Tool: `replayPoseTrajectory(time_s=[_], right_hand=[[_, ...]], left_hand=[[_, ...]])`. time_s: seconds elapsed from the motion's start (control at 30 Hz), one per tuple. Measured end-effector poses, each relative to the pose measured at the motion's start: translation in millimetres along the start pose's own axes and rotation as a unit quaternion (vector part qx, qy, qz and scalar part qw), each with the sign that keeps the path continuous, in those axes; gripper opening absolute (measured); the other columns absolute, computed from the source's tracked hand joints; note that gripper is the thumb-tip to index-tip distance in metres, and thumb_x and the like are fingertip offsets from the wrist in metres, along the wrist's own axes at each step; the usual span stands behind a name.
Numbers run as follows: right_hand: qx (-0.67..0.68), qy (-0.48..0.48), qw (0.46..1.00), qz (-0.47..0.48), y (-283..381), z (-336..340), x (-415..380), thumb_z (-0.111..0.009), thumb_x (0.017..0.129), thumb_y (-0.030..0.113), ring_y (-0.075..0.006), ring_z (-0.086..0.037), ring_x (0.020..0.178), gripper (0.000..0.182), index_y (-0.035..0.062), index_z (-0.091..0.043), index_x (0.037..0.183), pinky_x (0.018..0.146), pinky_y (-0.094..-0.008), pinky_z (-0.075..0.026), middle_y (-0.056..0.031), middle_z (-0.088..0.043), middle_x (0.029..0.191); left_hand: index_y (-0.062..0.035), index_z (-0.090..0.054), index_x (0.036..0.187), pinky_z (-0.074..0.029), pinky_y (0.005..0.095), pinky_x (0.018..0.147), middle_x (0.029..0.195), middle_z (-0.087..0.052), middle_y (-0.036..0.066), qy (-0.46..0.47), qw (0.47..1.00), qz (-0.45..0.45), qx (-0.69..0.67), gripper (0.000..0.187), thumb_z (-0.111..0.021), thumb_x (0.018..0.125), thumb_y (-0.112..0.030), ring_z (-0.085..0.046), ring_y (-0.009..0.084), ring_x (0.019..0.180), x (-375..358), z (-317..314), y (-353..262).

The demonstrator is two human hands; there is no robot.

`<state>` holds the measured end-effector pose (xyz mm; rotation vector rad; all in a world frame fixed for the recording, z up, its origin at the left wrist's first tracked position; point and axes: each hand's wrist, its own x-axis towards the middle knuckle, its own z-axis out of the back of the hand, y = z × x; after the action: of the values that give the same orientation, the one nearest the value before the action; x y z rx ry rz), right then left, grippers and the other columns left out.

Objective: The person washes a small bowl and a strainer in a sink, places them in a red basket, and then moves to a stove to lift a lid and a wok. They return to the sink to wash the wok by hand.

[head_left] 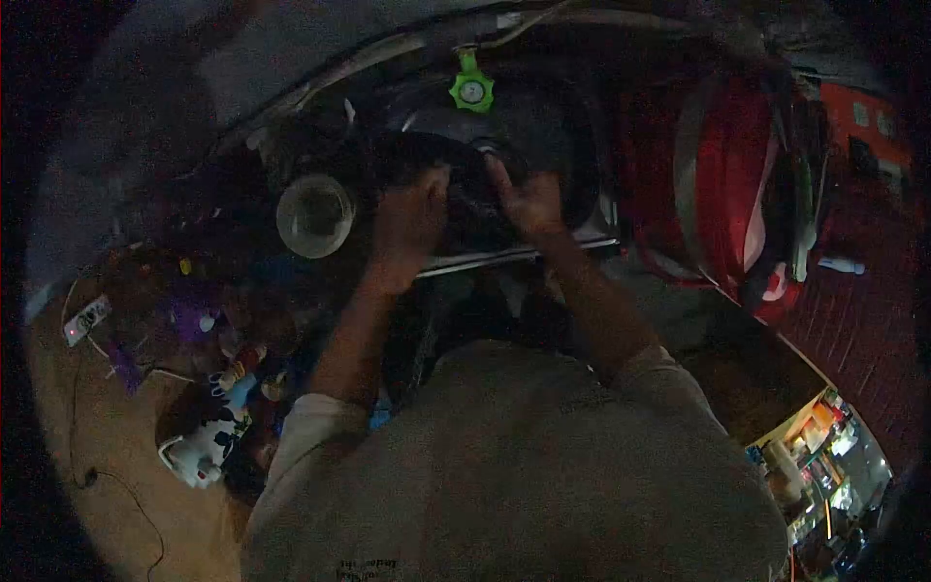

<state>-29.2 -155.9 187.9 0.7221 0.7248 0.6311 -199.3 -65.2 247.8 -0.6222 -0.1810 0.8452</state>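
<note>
Both hands are over a dark basin-like recess with a pale front edge [519, 254]. My left hand [419, 215] is closed in a fist beside a dark, soft-looking shape [427, 150]; what it grips cannot be made out in the dim light. To its right, my right hand [531, 199] has its thumb pointing up and its fingers curled partly out of sight around something dark. A small ring-like glint lies just above that thumb. Beyond the hands sits a bright green star-shaped knob [472, 91].
Left of my hands stands a round translucent container [315, 215]. Red fabric [722, 184] hangs at the right. A white power strip [87, 321], a cord and jumbled small items lie at lower left. A wooden-edged surface [766, 339] and a lit cluttered area are at lower right.
</note>
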Motion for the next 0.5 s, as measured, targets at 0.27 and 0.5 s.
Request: replayPoseTrajectory(time_s=[0.27,0.5], right_hand=[[0.023,-0.084,0.979,0.183,-22,-16,6,-0.063,0.087,0.056,-0.0334,-0.065,0.055,0.061,-0.0015,-0.068,0.065,0.055,-0.0428,-0.049,-0.0196,-0.063,0.059],[-0.115,0.035,0.989,0.082,-24,2,8,-0.064,0.089,0.05,-0.033,-0.064,0.055,0.055,-0.0012,-0.07,0.069,0.056,-0.0432,-0.049,-0.021,-0.063,0.062]], left_hand=[[-0.0033,-0.066,0.104,-0.054,0.0458,0.068,0.084,-0.066,0.021,-0.036,0.998,-0.053,0.021,0.022,-0.052,0.095,-0.017,-0.067,0.038,0.078,14,0,4],[-0.0038,-0.065,0.11,-0.053,0.0453,0.08,0.103,-0.065,0.02,0.007,0.999,-0.051,0.015,0.025,-0.054,0.095,-0.019,-0.065,0.0367,0.093,11,-1,19]])
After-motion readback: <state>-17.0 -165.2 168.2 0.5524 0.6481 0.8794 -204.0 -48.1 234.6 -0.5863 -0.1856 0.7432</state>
